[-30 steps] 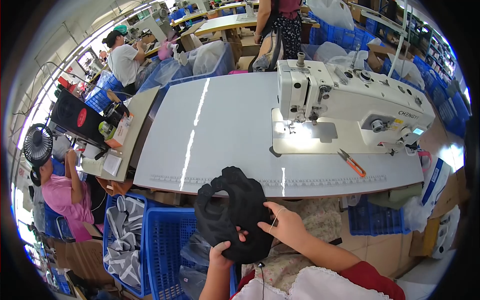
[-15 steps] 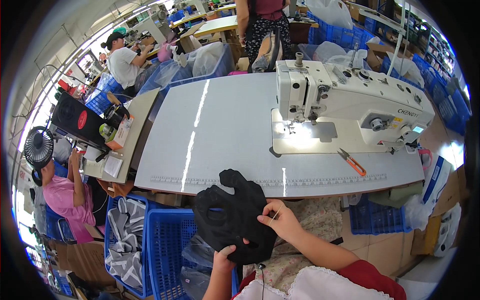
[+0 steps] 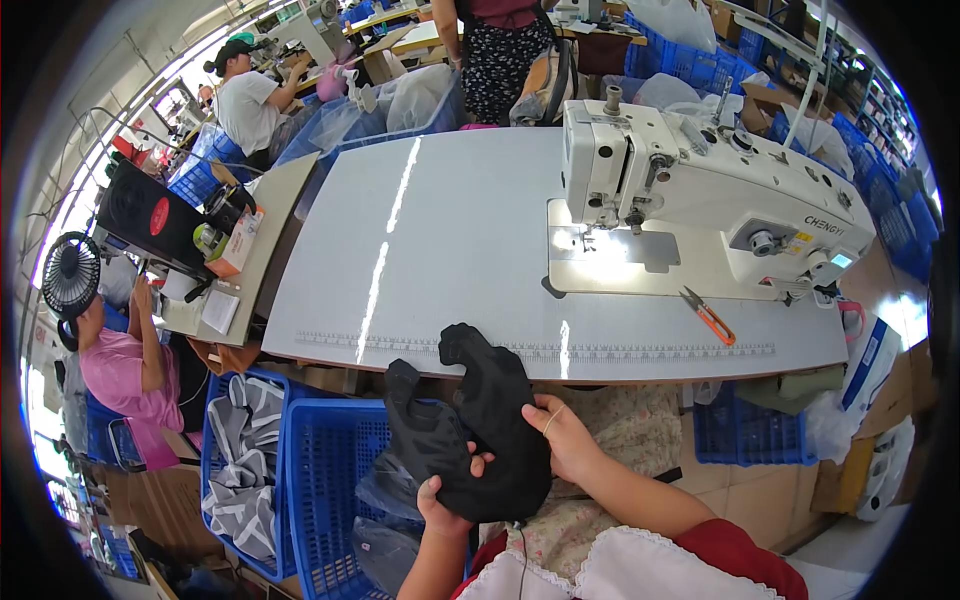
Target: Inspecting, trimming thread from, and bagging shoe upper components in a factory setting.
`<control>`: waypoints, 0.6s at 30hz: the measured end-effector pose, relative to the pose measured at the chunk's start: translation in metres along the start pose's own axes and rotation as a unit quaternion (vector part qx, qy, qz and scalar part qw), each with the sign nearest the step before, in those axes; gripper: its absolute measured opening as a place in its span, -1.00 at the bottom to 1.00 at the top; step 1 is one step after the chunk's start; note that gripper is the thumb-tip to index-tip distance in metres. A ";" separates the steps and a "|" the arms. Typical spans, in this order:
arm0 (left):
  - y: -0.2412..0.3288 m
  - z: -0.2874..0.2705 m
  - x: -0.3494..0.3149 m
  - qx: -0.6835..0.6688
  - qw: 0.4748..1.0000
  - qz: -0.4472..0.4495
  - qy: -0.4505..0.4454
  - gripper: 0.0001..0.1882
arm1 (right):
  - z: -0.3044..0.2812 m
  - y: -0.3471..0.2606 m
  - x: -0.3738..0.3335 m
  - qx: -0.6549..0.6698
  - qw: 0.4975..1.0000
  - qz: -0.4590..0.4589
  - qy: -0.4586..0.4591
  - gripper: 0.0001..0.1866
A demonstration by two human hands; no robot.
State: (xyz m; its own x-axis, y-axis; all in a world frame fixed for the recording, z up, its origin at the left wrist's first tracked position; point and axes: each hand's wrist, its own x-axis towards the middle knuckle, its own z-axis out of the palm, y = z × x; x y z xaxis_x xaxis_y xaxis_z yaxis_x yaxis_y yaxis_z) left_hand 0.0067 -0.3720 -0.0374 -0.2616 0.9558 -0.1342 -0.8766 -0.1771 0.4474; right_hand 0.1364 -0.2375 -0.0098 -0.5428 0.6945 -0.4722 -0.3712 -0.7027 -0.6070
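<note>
A black cloth piece (image 3: 505, 435) with two rounded strap-like ends hangs over my lap, in front of the table's near edge. My left hand (image 3: 447, 507) pinches its lower left part, with fingertips poking through a gap between its two lobes. Along its right edge, my right hand (image 3: 563, 438) grips the cloth between thumb and fingers; a thin band circles one finger. The upper strap end overlaps the grey sewing table (image 3: 460, 230). Beyond the right hand stands a white sewing machine (image 3: 700, 190), its lamp lit over the needle plate.
Orange-handled thread snips (image 3: 710, 317) lie on the table, right of a printed ruler scale. Left of my lap stand a blue crate (image 3: 310, 480) holding clear plastic bags and another with grey-and-white cloth pieces (image 3: 245, 460). Other people work at the left and back.
The black cloth has been turned and spread: its left strap end now stands apart from the right one, where a closed loop showed before. More left fingertips show through it.
</note>
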 end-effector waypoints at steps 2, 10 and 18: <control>0.000 -0.003 0.000 -0.025 0.999 0.004 -0.021 -0.27 | -0.011 -0.006 0.007 -0.010 0.995 0.067 -0.078 -0.68; 0.003 0.006 -0.007 0.040 0.998 0.036 0.014 -0.12 | -0.018 -0.008 0.000 -0.096 0.977 0.062 -0.181 -0.68; -0.001 0.060 -0.053 -0.078 0.992 -0.030 0.090 -0.39 | -0.028 0.007 -0.041 -0.091 0.968 0.147 -0.181 -0.65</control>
State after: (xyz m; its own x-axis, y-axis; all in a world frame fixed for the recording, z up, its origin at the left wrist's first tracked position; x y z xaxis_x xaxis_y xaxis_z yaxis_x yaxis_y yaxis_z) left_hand 0.0457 -0.4083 0.0219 -0.2619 0.9107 -0.3193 -0.9412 -0.1680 0.2931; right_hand 0.1767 -0.2666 -0.0124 -0.8450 0.3460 -0.4077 -0.0389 -0.8002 -0.5984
